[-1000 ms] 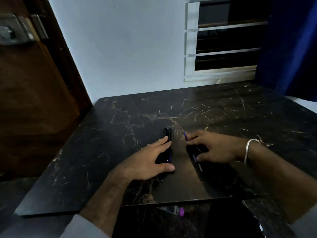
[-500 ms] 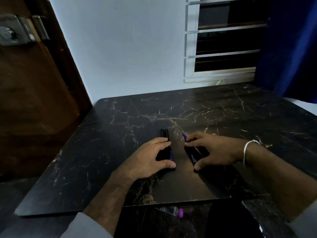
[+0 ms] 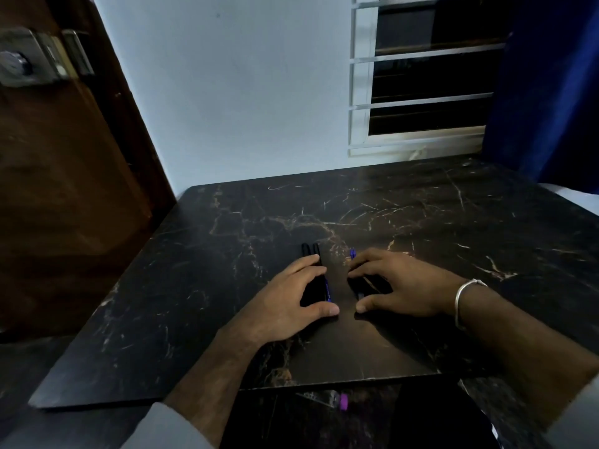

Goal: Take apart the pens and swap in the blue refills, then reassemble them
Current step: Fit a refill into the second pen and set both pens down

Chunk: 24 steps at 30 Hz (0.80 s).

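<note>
Two black pens (image 3: 311, 251) are laid side by side on the dark marbled bench (image 3: 227, 286), their near ends covered by the left hand (image 3: 291, 301), whose grip is arched loosely over them, thumb on the bench. A blue-tipped refill (image 3: 352, 253) and dark parts are covered by the right hand (image 3: 398, 288); whether anything is pinched cannot be told.

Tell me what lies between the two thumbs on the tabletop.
Nothing: in the head view, only bare dark marble tabletop shows between the left hand and the right hand.
</note>
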Available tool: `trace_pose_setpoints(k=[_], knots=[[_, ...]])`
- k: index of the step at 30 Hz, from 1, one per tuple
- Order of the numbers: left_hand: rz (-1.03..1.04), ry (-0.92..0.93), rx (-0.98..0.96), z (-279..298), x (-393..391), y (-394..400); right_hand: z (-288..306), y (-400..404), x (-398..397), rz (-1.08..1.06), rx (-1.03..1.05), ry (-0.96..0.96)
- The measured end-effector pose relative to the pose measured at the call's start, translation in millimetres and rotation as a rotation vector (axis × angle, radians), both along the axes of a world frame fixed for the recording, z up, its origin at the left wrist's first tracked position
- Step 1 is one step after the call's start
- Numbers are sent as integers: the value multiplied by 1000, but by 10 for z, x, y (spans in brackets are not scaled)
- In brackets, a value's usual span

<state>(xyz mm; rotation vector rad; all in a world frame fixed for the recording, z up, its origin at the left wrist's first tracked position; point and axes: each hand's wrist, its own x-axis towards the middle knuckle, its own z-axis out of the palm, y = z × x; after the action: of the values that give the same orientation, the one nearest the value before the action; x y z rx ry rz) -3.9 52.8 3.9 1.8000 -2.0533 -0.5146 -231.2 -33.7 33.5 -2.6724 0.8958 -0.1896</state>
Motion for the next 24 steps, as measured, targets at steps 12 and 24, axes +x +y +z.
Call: trace_pose_setpoints(k=[12,24], knots=[[-31,12,-13,-39,5,-5,7,24,33,20,-4,32],[-12,54,-30,11,13,23,35,13,45,12,31,5]])
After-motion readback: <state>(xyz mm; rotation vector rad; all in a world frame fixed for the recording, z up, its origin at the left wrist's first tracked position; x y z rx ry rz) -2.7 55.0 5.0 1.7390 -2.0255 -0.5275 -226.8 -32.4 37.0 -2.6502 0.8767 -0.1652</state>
